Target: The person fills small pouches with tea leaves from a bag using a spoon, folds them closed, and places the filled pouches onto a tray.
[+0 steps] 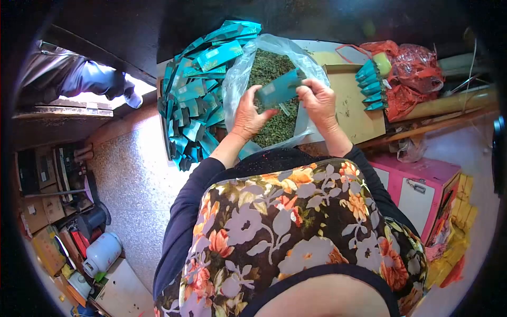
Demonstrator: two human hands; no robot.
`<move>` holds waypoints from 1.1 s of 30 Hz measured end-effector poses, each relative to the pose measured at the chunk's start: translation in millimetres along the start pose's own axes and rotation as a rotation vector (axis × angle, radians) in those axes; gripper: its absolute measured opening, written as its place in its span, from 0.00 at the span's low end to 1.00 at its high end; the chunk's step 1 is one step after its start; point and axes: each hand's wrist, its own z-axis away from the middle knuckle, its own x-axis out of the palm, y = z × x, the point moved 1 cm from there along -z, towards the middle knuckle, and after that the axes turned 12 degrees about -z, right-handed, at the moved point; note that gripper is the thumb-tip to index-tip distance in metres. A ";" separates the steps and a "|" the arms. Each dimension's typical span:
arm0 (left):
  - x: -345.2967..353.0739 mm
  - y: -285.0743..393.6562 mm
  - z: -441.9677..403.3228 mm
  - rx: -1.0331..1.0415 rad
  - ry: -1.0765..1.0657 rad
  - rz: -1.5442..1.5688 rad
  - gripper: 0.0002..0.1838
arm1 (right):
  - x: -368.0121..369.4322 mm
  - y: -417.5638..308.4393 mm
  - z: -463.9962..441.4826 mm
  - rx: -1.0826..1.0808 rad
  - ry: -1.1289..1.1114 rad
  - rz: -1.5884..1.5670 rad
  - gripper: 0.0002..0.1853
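Observation:
A teal packet (278,91) is held tilted above a clear plastic bag (238,79) of dried green leaf (272,129). My left hand (249,115) grips the packet's lower left end, its thumb apart from the fingers. At the upper right end, my right hand (318,102) pinches the packet's edge between thumb and fingers. Left of the bag, a large heap of flat teal packets (198,98) fills a box. To the right, several plump teal packets (371,86) stand in a row on a shallow cardboard tray (346,105).
Red plastic bags (414,68) lie beyond the tray on the right. Below them stands a pink cabinet (417,171). Another person's leg (100,76) shows at upper left. A gas cylinder (103,253) and boxes sit at lower left by the speckled floor (140,185).

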 end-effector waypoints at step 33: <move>1.2 42.5 -16.3 0.079 -0.422 0.393 0.29 | 0.0 -62.5 18.9 -0.527 -0.325 0.636 0.14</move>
